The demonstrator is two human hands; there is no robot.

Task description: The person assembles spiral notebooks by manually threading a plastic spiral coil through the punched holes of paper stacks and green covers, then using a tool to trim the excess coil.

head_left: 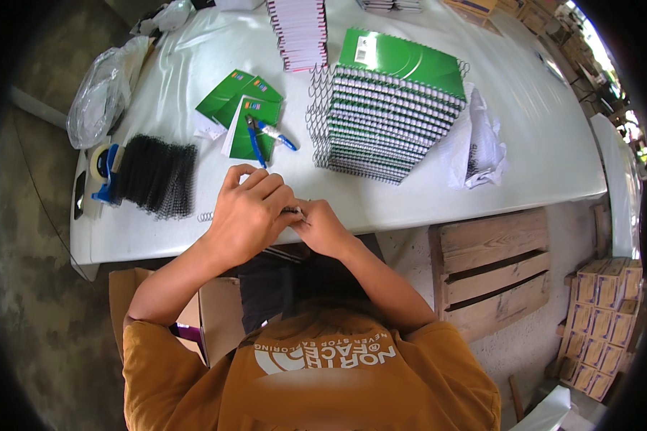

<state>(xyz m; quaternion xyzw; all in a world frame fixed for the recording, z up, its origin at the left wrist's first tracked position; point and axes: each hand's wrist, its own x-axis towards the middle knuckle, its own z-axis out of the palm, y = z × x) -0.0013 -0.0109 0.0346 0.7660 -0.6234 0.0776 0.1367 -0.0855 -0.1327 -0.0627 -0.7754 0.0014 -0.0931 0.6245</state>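
My left hand (251, 212) and my right hand (322, 226) meet at the table's near edge, fingers closed around a spiral coil (205, 216). One end of the coil pokes out left of my left hand; most of the rest is hidden, along with whatever it may run through. Just beyond lie cutting pliers (255, 144) with blue handles, resting on small green-covered notebooks (230, 93). To the right rises a tall stack of green spiral-bound notebooks (395, 108), coil ends sticking out of its left side. A bundle of black coils (154, 176) lies to the left.
Left on the white-covered table (539, 172) are a blue tape dispenser (106, 179) and a clear plastic bag (97, 100). A pink-edged stack (298, 36) stands behind. A white bag (478, 151) lies right. Below are a cardboard box (221, 309), wooden pallet (492, 241) and stacked cartons (600, 316).
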